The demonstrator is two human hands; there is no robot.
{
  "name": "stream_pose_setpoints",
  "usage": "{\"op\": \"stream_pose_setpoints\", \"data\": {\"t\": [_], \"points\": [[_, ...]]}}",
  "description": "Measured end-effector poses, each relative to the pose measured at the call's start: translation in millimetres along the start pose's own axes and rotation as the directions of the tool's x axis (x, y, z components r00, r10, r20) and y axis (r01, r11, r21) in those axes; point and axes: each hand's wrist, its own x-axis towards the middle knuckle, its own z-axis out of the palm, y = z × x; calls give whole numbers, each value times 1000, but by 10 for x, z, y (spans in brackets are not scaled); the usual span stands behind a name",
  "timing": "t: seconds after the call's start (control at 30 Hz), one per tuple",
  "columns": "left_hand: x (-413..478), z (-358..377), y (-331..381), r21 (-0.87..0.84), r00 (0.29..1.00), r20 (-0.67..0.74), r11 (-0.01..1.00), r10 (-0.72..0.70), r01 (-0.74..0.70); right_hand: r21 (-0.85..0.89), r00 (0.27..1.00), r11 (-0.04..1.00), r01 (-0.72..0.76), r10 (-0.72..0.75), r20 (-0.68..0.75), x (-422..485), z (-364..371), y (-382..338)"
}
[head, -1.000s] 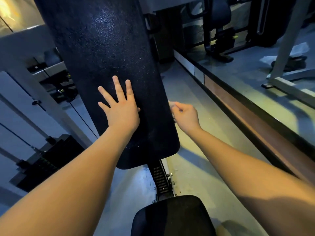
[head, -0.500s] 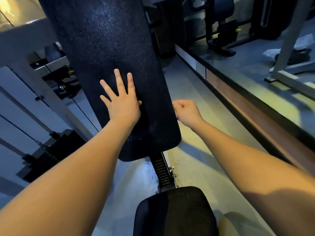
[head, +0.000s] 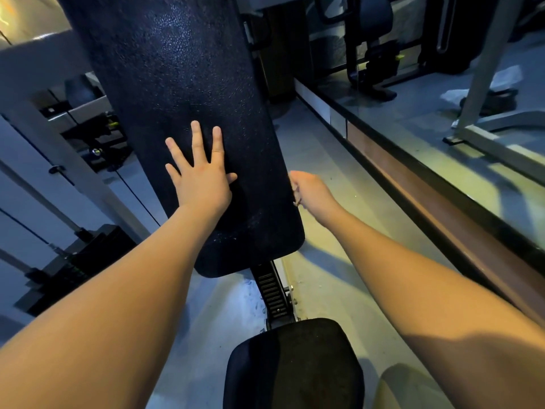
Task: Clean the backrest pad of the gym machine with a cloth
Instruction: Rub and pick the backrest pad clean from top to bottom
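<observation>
While the left hand [head: 203, 178] lies spread flat, bracing the backrest pad [head: 182, 93], the right hand [head: 309, 190] curls at its edge, perhaps pinching something unseen.

One head-worn wide-angle camera looks forward and down along both forearms. It sits close to the upright backrest pad [head: 182, 93], which fills the upper centre. The seat pad [head: 295, 364] lies at the lower edge, directly beneath the view.

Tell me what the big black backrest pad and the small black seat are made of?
The big black backrest pad looks like padded vinyl or faux leather: pebbled grain, slight sheen. The small black seat looks similar but matte, with rounded cushioned edges.
</observation>
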Motion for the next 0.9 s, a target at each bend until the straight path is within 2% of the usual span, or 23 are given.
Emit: {"op": "stream_pose_setpoints", "data": {"t": [0.07,0.2,0.37,0.47,0.57,0.7,0.77,0.9], "points": [[-3,15,-5,7,1000,-2,1000,-6,6,71,999,997,-25,22,42,-10,-11,33],[-4,78,-8,-6,1000,-26,1000,-14,14,-117,986,991,68,-49,160,-263,-172,430],[-17,60,-12,-24,1000,-19,1000,-16,16,-90,961,984,154,-128,244,-61,-273,186],[-18,48,-11,-27,1000,-15,1000,-13,12,-2,978,985,172,-171,121,43,-239,1],[-23,73,-17,-24,1000,-27,1000,-11,11,-84,986,982,167,-166,14,-48,-111,154],[-15,94,-24,-43,999,-33,999,-9,7,-173,996,981,84,-84,4,-377,5,472],[-10,95,-26,-44,999,-34,999,-13,11,-194,993,975,107,-116,-34,-305,14,263],[4,95,-32,-34,999,-32,999,-9,8,-128,977,976,176,-189,-100,-76,33,-234]]}}
